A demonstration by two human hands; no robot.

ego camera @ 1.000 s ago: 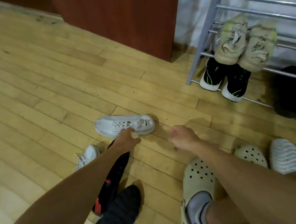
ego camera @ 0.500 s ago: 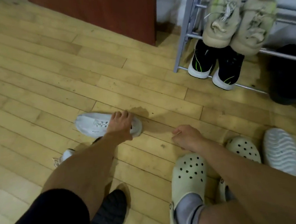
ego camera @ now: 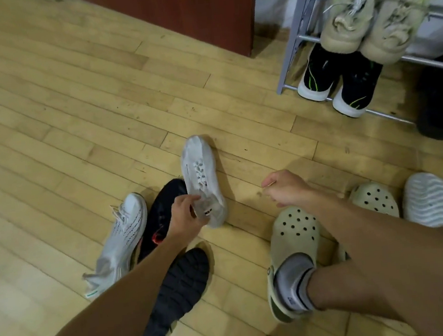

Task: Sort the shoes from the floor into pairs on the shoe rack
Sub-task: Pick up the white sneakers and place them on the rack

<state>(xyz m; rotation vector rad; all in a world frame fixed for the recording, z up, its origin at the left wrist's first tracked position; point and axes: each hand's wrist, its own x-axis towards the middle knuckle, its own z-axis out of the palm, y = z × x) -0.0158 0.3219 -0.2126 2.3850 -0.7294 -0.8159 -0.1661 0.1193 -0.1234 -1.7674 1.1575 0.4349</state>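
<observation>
1. the left forearm (ego camera: 135, 292) covers the heel of the black sneaker (ego camera: 164, 209).
2. the shoe rack (ego camera: 296, 36) runs off the top and right edges.
3. a dark object (ego camera: 442, 98) beside it is unidentifiable.

Lit evenly and fairly brightly, probably from overhead. Soft short shadows beside the white sneaker (ego camera: 202, 178) and under the right hand (ego camera: 285, 188) on the wooden floor (ego camera: 72, 115). Slightly soft throughout, with motion smear. Bowed plank lines toward the edges. Murky dark corner at right.
</observation>
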